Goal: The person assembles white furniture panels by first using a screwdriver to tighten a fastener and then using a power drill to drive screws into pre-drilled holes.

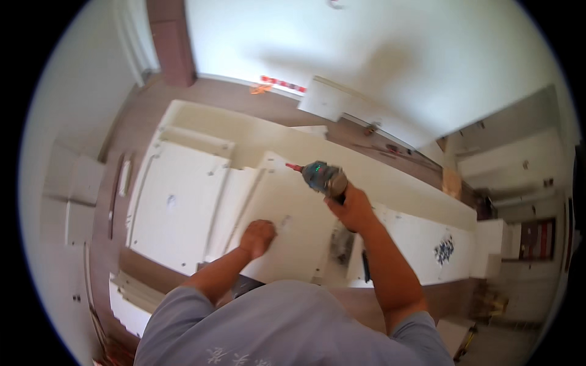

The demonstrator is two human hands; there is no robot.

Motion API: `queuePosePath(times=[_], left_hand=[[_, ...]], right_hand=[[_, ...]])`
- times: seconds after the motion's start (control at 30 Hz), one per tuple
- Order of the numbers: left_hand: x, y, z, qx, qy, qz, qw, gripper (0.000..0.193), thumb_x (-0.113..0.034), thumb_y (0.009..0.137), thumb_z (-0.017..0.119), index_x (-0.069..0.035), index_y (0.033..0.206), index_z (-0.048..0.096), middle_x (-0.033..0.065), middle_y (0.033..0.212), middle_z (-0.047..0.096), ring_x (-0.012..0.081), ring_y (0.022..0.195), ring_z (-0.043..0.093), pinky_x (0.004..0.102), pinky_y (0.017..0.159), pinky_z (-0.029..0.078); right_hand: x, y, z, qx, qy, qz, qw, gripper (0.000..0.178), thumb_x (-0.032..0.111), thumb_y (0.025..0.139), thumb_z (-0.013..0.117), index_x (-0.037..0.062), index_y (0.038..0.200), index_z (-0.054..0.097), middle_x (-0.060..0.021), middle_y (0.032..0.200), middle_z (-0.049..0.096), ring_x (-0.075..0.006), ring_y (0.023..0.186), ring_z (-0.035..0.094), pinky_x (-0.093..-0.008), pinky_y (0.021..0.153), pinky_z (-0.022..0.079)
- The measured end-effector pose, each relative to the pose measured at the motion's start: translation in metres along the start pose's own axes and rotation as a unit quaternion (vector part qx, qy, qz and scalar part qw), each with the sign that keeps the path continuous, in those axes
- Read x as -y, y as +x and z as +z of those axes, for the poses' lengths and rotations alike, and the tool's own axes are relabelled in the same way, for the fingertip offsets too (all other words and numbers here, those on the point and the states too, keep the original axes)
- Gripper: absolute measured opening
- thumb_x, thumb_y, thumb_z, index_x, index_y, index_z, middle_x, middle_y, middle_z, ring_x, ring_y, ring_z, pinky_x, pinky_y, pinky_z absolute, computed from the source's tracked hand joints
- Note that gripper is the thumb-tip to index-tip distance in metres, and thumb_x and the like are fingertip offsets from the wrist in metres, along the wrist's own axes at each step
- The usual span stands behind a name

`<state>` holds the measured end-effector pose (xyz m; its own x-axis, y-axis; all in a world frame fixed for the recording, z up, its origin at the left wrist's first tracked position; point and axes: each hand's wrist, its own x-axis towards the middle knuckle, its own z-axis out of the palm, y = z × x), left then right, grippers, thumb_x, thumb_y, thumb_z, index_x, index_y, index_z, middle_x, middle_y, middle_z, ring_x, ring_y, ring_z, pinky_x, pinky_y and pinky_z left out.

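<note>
Plainly, power drill (pixel 320 175) clasped in right hand (pixel 352 209), forward of left hand (pixel 259 236) on white panel (pixel 296 238), left grip unclear

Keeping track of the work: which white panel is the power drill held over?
The middle panel, between the left panel and the right panel bearing small loose parts; only it lies beneath the left hand and power drill.

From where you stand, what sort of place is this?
Likely an indoor fit-out site: white panels, a cordless drill in the right hand, and a heap of small fittings.
</note>
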<state>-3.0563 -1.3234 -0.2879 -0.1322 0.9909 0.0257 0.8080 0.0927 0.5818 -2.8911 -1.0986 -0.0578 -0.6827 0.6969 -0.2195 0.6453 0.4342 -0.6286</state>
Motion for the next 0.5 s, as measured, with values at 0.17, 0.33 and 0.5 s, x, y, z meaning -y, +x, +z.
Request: queuePosePath(times=[0.17, 0.33, 0.5], left_hand=[[0.000, 0.000, 0.020, -0.146, -0.098, -0.037, 0.984, 0.006, -0.007, 0.085, 0.065, -0.005, 0.086, 0.059, 0.0199, 0.090, 0.060, 0.0442, 0.092, 0.058, 0.0529, 0.082, 0.048], [-0.020, 0.004, 0.048, -0.287, -0.032, -0.210, 0.934, 0.014, -0.013, 0.098, 0.059, 0.000, 0.094, 0.059, 0.0209, 0.092, 0.062, 0.0407, 0.088, 0.059, 0.0504, 0.081, 0.048], [-0.057, 0.002, 0.086, -0.287, -0.046, -0.286, 0.913, 0.028, -0.023, 0.105, 0.052, 0.003, 0.098, 0.059, 0.0211, 0.095, 0.064, 0.0385, 0.090, 0.060, 0.0485, 0.084, 0.048]], right_hand=[[-0.150, -0.131, -0.024, -0.166, -0.032, -0.087, 0.982, 0.059, 0.011, 0.070, 0.080, 0.0073, 0.126, 0.065, -0.0183, 0.111, 0.071, -0.0395, 0.102, 0.068, -0.0469, 0.087, 0.055], [-0.309, -0.242, -0.041, -0.168, -0.124, -0.034, 0.977, 0.060, 0.010, 0.073, 0.077, 0.0102, 0.130, 0.063, -0.0146, 0.115, 0.071, -0.0348, 0.108, 0.067, -0.0468, 0.093, 0.052], [-0.406, -0.310, -0.065, -0.181, -0.156, 0.071, 0.968, 0.061, 0.008, 0.075, 0.075, 0.0112, 0.134, 0.060, -0.0138, 0.120, 0.070, -0.0345, 0.112, 0.067, -0.0475, 0.094, 0.052]])
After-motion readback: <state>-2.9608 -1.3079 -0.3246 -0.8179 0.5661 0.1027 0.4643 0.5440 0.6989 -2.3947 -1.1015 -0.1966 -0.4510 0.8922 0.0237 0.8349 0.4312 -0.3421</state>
